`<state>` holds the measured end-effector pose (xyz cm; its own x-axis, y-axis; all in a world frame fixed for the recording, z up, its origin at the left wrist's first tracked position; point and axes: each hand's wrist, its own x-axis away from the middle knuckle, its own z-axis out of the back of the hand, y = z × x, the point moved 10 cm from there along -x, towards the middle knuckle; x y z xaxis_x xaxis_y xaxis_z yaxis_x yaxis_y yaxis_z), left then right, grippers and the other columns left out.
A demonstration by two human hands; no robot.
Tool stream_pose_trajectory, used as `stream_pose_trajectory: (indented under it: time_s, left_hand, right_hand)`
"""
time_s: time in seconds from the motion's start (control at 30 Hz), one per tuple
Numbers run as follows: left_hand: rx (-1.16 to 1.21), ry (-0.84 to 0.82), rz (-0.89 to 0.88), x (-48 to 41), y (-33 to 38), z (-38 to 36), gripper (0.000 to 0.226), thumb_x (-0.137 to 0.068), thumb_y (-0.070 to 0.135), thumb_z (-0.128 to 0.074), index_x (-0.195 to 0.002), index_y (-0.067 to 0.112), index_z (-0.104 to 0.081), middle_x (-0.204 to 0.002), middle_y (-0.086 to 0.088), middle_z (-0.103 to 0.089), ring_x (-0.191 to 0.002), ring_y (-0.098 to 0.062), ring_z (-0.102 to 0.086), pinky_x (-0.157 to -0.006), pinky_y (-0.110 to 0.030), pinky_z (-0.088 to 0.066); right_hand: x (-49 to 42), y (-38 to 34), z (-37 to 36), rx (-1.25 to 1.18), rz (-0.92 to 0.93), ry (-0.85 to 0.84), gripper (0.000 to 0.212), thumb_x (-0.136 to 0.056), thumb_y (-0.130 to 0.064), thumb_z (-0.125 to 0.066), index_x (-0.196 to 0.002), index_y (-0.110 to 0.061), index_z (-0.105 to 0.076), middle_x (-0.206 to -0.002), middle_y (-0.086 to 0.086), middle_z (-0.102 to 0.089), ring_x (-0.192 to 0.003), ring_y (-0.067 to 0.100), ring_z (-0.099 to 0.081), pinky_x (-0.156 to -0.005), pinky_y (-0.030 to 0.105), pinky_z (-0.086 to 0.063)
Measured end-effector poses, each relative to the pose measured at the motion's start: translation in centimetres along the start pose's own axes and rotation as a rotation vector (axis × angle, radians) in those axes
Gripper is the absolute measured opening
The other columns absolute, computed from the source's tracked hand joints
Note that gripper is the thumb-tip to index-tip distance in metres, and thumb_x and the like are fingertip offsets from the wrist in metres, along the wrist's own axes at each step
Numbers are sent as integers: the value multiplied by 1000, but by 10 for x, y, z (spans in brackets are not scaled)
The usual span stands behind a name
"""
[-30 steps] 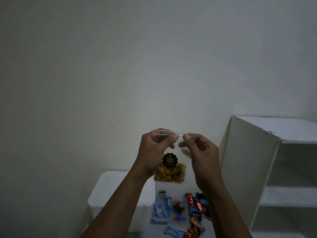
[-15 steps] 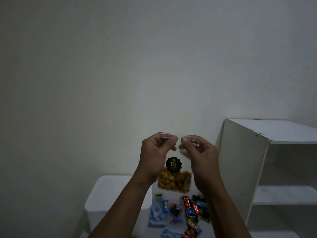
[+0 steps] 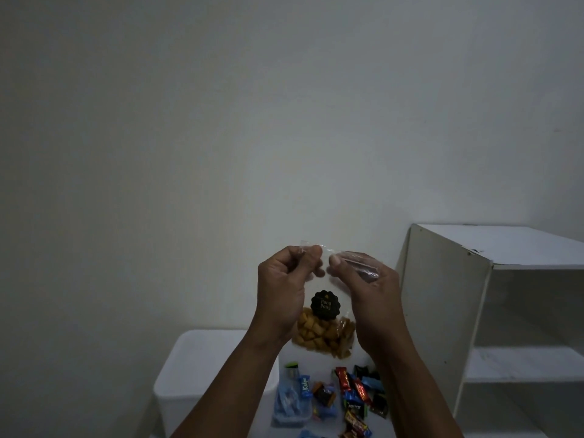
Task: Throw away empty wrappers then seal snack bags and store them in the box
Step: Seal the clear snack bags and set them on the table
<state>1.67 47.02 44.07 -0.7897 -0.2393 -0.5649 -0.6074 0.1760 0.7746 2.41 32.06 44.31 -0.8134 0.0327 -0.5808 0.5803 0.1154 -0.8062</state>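
Up against the plain pale wall [image 3: 221, 121], your left hand [image 3: 281, 289] and right hand [image 3: 369, 295] hold a clear plastic snack bag [image 3: 316, 336] by its top edge.
To your right stands a white open-fronted shelf unit [image 3: 442, 311]; low on the left sits a white lidded plastic box [image 3: 202, 361], partly behind your left forearm. Your left thumb and curled fingers pinch the bag's top left corner, and your right thumb and fingers pinch the strip just beside it. The bag hangs in the air between your wrists, with golden-brown snack pieces in its lower half. Below it lies a scatter of small colourful wrapped sweets [image 3: 354, 390]. A black scalloped round label [image 3: 325, 305] sits on the bag's front.
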Motion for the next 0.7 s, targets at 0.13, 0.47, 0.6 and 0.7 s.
stream_pose_trajectory:
  time_s: [0.13, 0.47, 0.6, 0.7]
  left_hand:
    - [83, 30, 55, -2, -5, 5, 16, -73, 32, -73, -76, 16, -76, -71, -5, -69, -70, -18, -63, -84, -49, -54]
    - [-92, 43, -25, -5, -4, 12, 30, -88, 40, -58, -84, 13, -68, -72, -4, -65, -74, -18, -62, -87, -53, -55]
    - [-112, -50, -12, -5, -2, 7, 21, -87, 30, -64, -88, 10, -71, -76, -1, -70, -76, -17, -65, -85, -50, -57]
    - [-169, -29, -53, -6, 1, 9, 15, -92, 22, -62, -88, 10, -71, -76, 2, -71, -75, -13, -65, -81, -40, -59]
  right_hand:
    - [0, 3, 5, -21, -5, 41, 16, -86, -22, -70, -92, -9, -75, -87, 6, -75, -85, 17, -72, -85, 37, -58]
    - [-3, 9, -6, -45, -25, 38, 14, -86, -20, -71, -93, -9, -76, -85, 6, -76, -83, 17, -73, -81, 32, -58]
    - [-5, 2, -7, 7, 51, 21, 7, -88, -16, -69, -89, -15, -77, -85, 1, -77, -84, 13, -72, -77, 24, -57]
    - [-5, 7, -17, -26, 25, -25, 15, -88, -19, -68, -93, -9, -77, -87, 5, -77, -87, 19, -73, -81, 28, -58]
